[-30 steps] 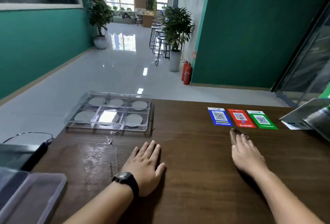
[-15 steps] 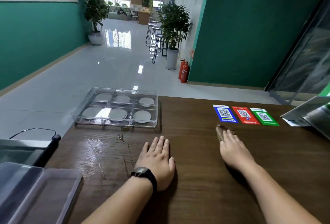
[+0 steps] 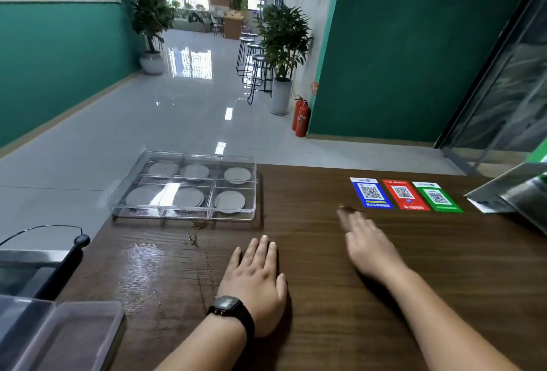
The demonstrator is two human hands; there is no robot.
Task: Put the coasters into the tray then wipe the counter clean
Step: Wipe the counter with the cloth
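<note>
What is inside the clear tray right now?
The clear tray has six compartments, and each holds a round grey coaster. Glare across the middle front compartment hides part of it, so whether any coasters are stacked cannot be told.

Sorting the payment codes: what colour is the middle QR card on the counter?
Red, clearest in the head view.

The right hand (image 3: 368,247) is motion-blurred, its fingers (image 3: 347,218) smeared. A small brown thing (image 3: 345,208) just beyond the fingertips is too blurred to identify. Both forearms run off the bottom edge.
</note>
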